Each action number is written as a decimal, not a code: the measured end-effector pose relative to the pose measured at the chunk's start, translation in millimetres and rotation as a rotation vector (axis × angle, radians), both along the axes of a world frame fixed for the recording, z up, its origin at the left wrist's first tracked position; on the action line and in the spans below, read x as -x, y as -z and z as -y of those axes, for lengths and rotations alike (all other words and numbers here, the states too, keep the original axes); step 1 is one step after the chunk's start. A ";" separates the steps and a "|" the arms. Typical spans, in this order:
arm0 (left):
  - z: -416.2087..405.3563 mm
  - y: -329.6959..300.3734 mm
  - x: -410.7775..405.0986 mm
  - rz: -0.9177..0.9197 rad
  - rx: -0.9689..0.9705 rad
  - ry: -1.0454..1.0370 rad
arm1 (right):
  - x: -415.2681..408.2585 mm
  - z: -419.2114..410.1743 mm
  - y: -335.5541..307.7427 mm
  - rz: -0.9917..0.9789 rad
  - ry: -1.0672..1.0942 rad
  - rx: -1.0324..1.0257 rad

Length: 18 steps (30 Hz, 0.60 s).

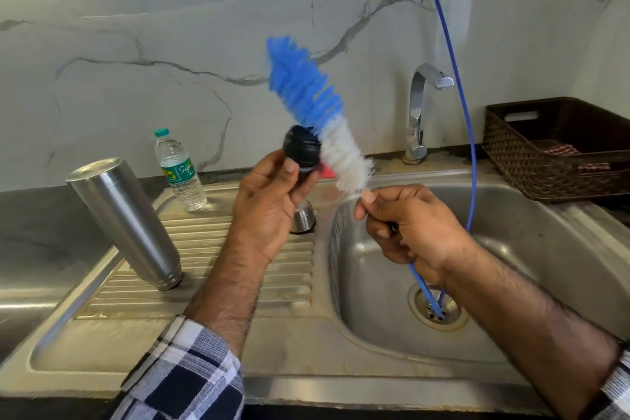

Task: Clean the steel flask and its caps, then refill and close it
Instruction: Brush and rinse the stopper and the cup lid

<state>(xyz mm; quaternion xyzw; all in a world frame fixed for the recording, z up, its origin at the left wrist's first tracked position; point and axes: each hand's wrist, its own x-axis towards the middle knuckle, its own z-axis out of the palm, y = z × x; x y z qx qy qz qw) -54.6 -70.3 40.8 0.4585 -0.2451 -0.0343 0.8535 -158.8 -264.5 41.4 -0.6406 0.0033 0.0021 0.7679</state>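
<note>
Fingers of my left hand pinch the black inner cap; right hand grips the bottle brush w/ bristles against cap. Steel flask stands inverted on drainboard at 9 o'clock, outer cap just below my left hand.

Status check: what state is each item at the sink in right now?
Steel flask: uncapped, upside down on the drainboard.
Black inner cap: held in left hand.
Bottle brush: held in right hand, bristles against the cap.
Steel outer cap: on drainboard.
Water bottle: capped, upright.
Tap: off.
</note>
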 end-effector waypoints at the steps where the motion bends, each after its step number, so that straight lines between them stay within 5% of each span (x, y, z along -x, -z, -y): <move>1: 3.0 1.4 2.7 0.003 -0.033 0.043 | -2.2 2.6 -3.0 0.014 -0.010 -0.017; 7: -21.6 -10.9 -2.0 -0.107 0.089 0.131 | 3.0 24.3 -1.2 -0.039 -0.114 0.133; 12: 2.6 -12.4 13.8 -0.163 -0.189 0.228 | -6.6 23.7 1.0 -0.016 -0.125 0.156; 18: -23.9 -18.8 -3.4 -0.278 -0.186 0.145 | -3.5 54.5 -0.4 0.020 -0.200 0.320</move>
